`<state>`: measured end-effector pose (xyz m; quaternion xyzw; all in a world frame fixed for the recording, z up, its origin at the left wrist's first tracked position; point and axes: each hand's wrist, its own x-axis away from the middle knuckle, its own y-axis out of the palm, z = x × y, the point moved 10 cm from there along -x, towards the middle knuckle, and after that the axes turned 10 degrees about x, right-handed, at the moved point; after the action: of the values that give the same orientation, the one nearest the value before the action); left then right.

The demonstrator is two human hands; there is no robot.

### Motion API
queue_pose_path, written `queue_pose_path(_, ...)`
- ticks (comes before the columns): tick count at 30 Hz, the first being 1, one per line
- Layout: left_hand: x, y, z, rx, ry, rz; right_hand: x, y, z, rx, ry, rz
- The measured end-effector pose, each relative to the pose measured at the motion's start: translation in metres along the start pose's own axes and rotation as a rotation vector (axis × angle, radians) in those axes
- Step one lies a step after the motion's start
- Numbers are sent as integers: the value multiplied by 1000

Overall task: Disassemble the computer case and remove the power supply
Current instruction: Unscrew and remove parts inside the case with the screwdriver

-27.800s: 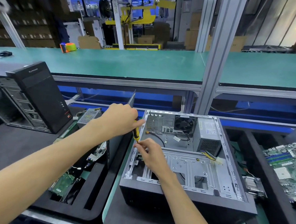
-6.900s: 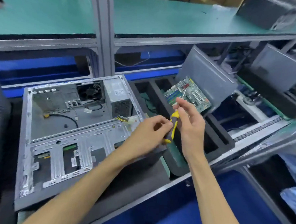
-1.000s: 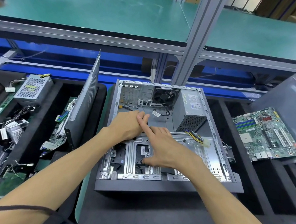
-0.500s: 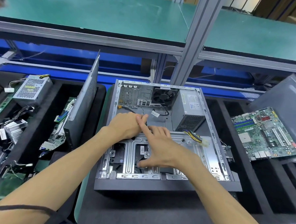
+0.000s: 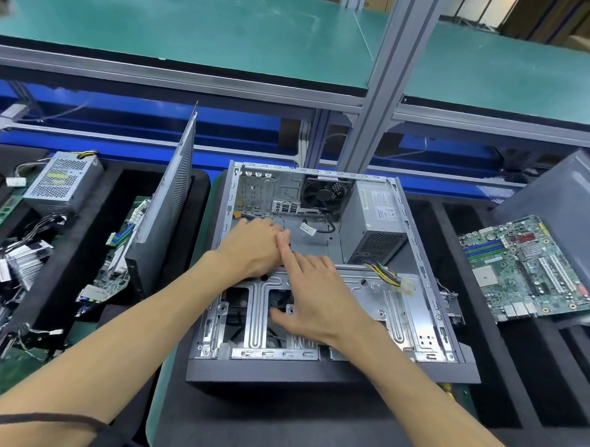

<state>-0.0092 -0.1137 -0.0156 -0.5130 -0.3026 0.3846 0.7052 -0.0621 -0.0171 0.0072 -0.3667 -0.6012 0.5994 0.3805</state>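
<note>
— Since half a second ago, what has moved?

— Hardly anything: your hands have stayed on the drive cage (image 5: 378, 306), the right one edging slightly towards you.

— Where is the part you're after?

— One computer case (image 5: 313, 371) lies open on its side on the surface. One power supply (image 5: 375, 224) sits in its far right corner, long axis running near to far, its cable bundle (image 5: 386, 276) trailing towards you over the cage. It lies right of and beyond both hands; your right hand (image 5: 320, 306) is nearer.

— And the fingers?

— The right fingers (image 5: 287, 253) are spread flat on the cage, gripping nothing. Your left hand (image 5: 251, 248) rests beside it, touching the right forefinger; its fingers curl down over the cage's far edge, and I cannot tell whether they grip anything.

— Anything else to count?

— One removed side panel (image 5: 168, 199) standing on the left, a second power supply (image 5: 63, 180) far left, and one motherboard (image 5: 527, 266) on the right.
</note>
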Motion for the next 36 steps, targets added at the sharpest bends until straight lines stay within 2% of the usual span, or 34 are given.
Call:
queue_pose_path(4,-6,6,-8,60,-77,-116,-2,-1,-1,26,18,7)
queue_pose_path(11,-17,4,-24,105,-181,-87,-6,2,7,34,65,-36)
queue_pose_path(12,-17,5,-24,126,-183,-73,-6,3,13,-32,53,-92)
queue_pose_path(15,-19,1,-27,182,-218,10,-9,7,35,-436,92,-293)
queue_pose_path(17,-20,-6,-27,185,-242,53,-19,7,54,-603,205,-285)
queue_pose_path(19,-20,-9,-22,171,-231,45,-35,13,71,-590,357,-249)
queue_pose_path(20,-20,-9,-22,186,-232,38,-44,19,74,-554,398,-283)
queue_pose_path(22,-20,-10,-27,284,-258,43,-56,36,71,-567,406,-438)
queue_pose_path(24,-22,-18,-32,403,-270,82,-63,50,68,-676,384,-583)
queue_pose_path(26,-24,-31,-34,494,-250,133,-67,57,67,-821,378,-658)
queue_pose_path(28,-21,-40,-30,528,-215,159,-70,61,68,-897,402,-650)
queue_pose_path(32,-3,-38,-24,465,-187,131,-80,69,70,-820,454,-552)
queue_pose_path(34,8,-43,-30,414,-170,216,-82,68,70,-811,456,-502)
queue_pose_path(36,19,-48,-34,459,-155,317,-83,69,73,-832,495,-491)
